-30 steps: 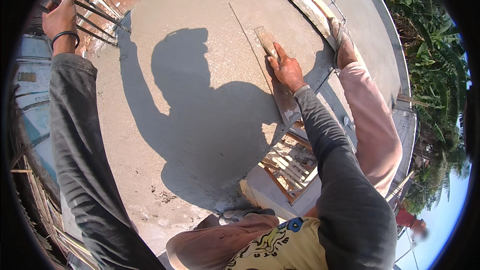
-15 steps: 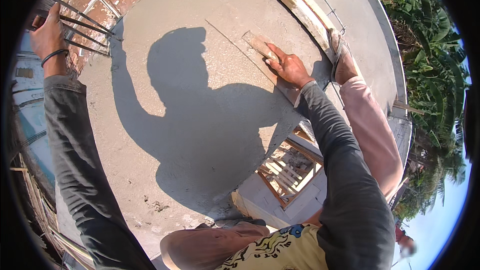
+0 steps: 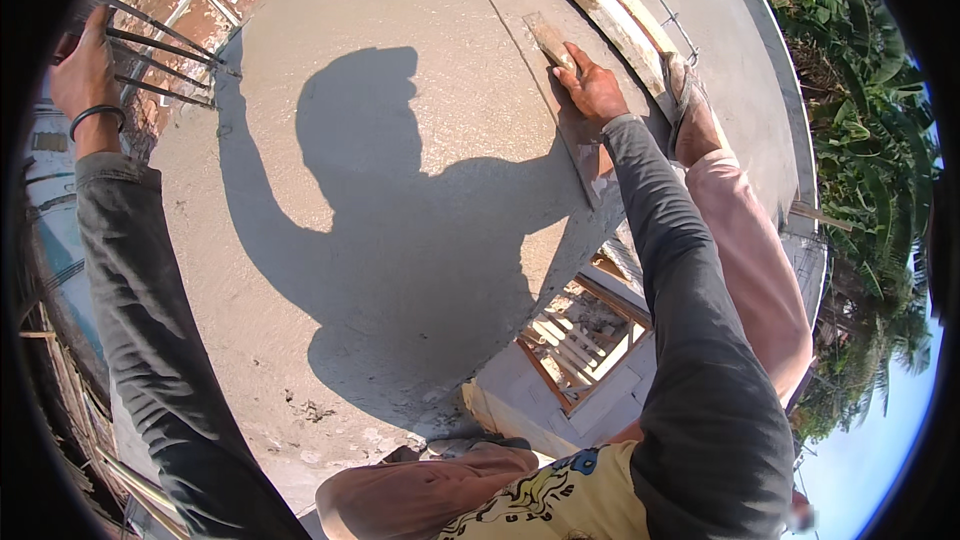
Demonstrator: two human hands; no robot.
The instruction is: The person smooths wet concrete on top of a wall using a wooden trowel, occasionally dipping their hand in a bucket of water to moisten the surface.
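My right hand (image 3: 596,92) is closed round the handle of a long, narrow plastering float (image 3: 546,37). The float lies flat against the wet grey cement surface (image 3: 260,30), its thin edge slanting from upper left to lower right. At the far left my left hand (image 3: 84,88) is raised, its fingers wrapped round the ends of dark steel reinforcing bars (image 3: 160,45). Several of these bars stick out from the cement's left edge. Part of that grip is hidden behind the hand. My shadow (image 3: 370,210) covers much of the cement.
A wooden form board (image 3: 590,0) curves along the cement's right side, my bare foot (image 3: 697,130) beside it. Beyond lie a second cement strip (image 3: 735,70) and a thin steel bar frame (image 3: 655,0). Below right, a wood-framed opening (image 3: 580,345) drops to a lower level.
My right hand and the float have moved a little up and right across the cement, the float turning steeper. My left hand keeps its grip on the bars, with the view shifted slightly.
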